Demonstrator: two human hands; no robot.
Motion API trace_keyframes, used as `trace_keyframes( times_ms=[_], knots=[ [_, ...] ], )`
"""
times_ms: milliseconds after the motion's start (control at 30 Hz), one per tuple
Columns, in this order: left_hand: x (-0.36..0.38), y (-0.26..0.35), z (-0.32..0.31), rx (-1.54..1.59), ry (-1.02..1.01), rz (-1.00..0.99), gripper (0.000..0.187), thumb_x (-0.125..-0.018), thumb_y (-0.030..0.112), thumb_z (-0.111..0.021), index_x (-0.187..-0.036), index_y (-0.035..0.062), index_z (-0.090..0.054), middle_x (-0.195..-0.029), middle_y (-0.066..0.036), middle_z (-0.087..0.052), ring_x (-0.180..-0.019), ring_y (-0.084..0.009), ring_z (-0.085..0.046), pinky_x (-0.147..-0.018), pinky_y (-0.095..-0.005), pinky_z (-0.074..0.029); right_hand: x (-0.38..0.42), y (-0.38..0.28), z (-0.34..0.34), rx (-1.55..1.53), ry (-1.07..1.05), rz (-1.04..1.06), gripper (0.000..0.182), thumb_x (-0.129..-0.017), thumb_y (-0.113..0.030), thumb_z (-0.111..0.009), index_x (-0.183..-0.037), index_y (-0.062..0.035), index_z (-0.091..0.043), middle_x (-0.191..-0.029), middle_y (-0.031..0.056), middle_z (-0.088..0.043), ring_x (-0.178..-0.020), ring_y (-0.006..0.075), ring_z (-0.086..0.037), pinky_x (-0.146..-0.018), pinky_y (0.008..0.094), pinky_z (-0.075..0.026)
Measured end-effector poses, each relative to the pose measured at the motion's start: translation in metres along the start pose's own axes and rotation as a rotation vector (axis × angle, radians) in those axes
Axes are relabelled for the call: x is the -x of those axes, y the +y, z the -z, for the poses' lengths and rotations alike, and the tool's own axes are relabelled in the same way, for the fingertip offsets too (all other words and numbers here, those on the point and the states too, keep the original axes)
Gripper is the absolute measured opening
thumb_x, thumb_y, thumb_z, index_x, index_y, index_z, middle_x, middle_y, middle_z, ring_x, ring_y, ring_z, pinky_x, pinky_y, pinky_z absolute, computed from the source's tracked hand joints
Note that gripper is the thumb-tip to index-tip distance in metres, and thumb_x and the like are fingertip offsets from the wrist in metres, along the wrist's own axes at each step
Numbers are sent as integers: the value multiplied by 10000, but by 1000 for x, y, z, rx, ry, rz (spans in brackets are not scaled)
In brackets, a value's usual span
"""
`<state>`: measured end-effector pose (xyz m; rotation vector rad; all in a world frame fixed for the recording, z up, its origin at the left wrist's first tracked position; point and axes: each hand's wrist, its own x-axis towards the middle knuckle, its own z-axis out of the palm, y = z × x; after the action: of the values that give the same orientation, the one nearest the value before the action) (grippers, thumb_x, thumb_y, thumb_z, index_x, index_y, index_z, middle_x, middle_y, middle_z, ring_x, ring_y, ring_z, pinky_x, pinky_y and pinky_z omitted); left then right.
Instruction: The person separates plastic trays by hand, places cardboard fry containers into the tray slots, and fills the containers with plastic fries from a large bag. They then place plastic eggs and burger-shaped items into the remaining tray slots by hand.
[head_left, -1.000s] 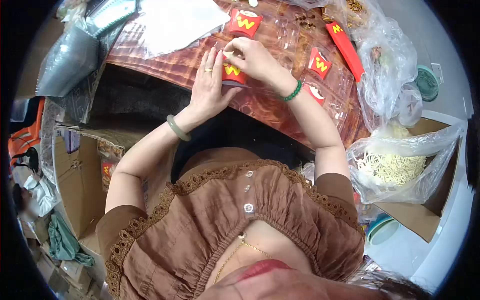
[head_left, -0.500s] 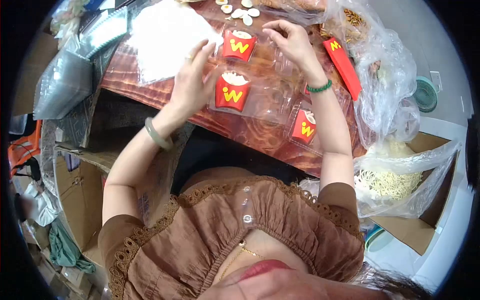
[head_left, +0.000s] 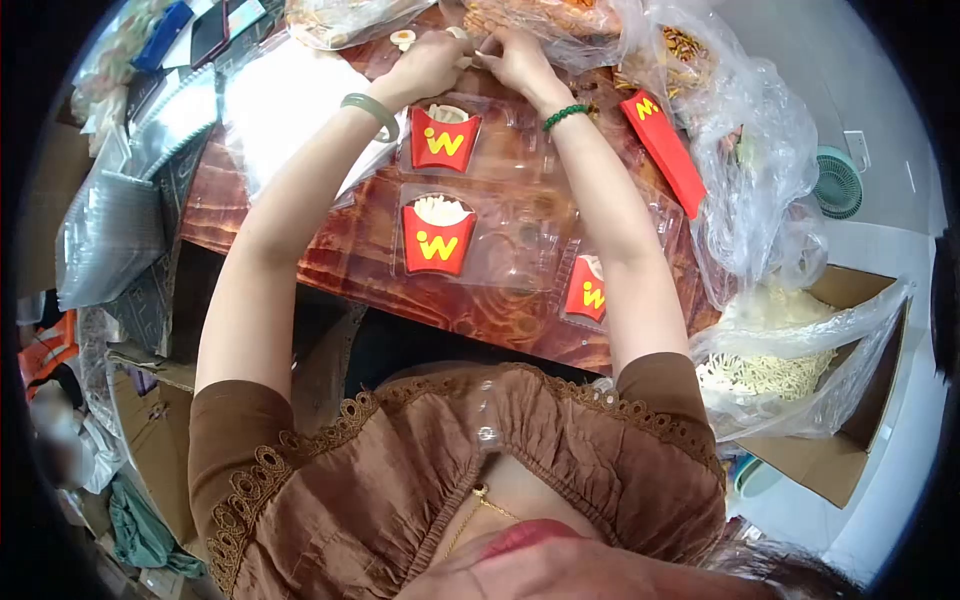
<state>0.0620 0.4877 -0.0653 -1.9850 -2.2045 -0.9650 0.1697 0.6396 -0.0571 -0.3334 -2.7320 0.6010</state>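
Pinching small pale piece (head_left: 468,63) in left hand (head_left: 428,70), with half-curled right hand (head_left: 515,65) just beside, cannot tell if gripping too. Over table (head_left: 510,325), beyond fries packs (head_left: 443,145). Probably light, soft, easily torn; best taken gently by edges.

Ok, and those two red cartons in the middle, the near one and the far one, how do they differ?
The near carton is topped with many thin pale sticks; the far carton has fewer, broader pale pieces. The near carton also looks somewhat taller than the far carton. Both have red fronts with a yellow mark and lie on the table.
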Motion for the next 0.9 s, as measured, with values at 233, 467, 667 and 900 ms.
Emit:
trace_keyframes(
  times_ms=[233,467,667,900],
  knots=[
    [-2,-23,-22,60,-8,109,208,-845,31,-512,-1031,-16,-591,-933,-211,-635,-875,-352,-622,-746,-420,-507,74,-43,56,-39,157,213,165,-791,-173,-682,-898,-51,-657,-868,102,-648,-771,247,-634,-687,325,-505],
    [12,-18,-10,680,61,264,242,-876,36,-507,-1104,-34,-545,-995,-185,-616,-912,-306,-620,-779,-381,-519,122,-54,22,161,101,244,129,-810,-130,-636,-913,-53,-641,-847,110,-605,-813,301,-602,-717,363,-505],
    [37,45,19,1154,143,411,278,-904,40,-502,-1167,-50,-506,-1048,-163,-600,-944,-267,-617,-807,-348,-530,112,-71,42,-147,40,21,151,-842,-144,-632,-945,-36,-657,-835,98,-654,-751,204,-628,-682,303,-503],
    [59,110,28,1608,205,565,308,-941,49,-486,-1221,-79,-467,-1107,-147,-575,-981,-215,-608,-827,-295,-539,99,-85,68,-688,44,-134,242,-860,-194,-673,-997,6,-656,-908,33,-676,-802,52,-598,-682,201,-487]
  ],
)
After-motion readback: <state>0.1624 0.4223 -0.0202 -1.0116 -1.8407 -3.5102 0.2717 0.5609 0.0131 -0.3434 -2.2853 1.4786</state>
